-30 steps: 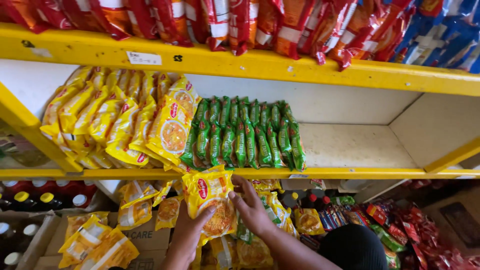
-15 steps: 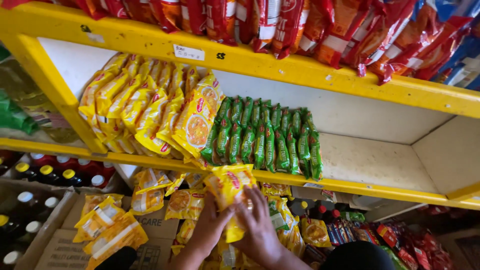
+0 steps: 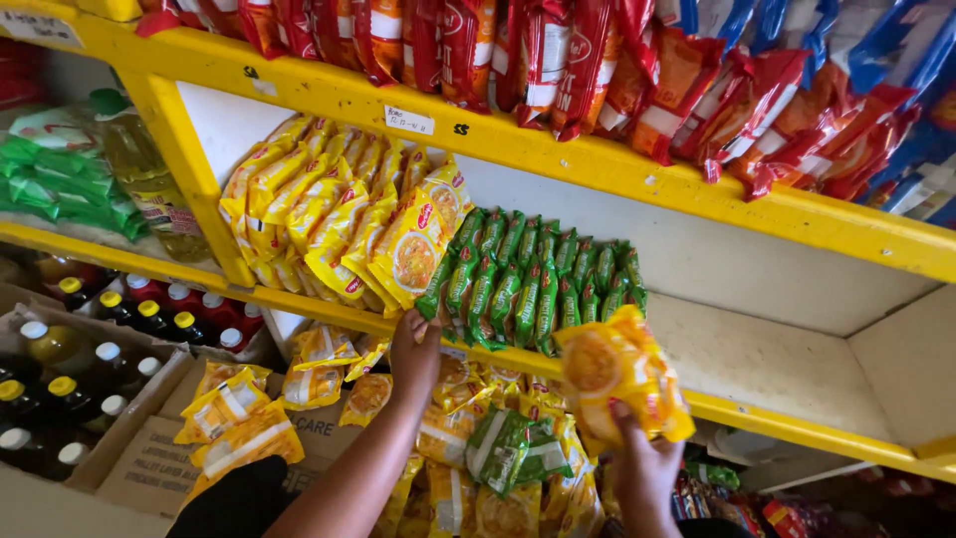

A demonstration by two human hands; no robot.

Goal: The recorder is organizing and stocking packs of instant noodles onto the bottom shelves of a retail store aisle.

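The right hand (image 3: pixel 642 468) holds a yellow noodle packet (image 3: pixel 619 384) in a firm grip, just in front of the green packets (image 3: pixel 528 274). The left hand (image 3: pixel 413 349), fingers loose and empty, rests at the yellow shelf edge (image 3: pixel 797 423) left of them. The packet would sit best upright, flush beside that row.

Yellow packet (image 3: pixel 622 384) motion-blurred; left hand's (image 3: pixel 413 351) fingers hidden behind the shelf edge (image 3: pixel 329 311).
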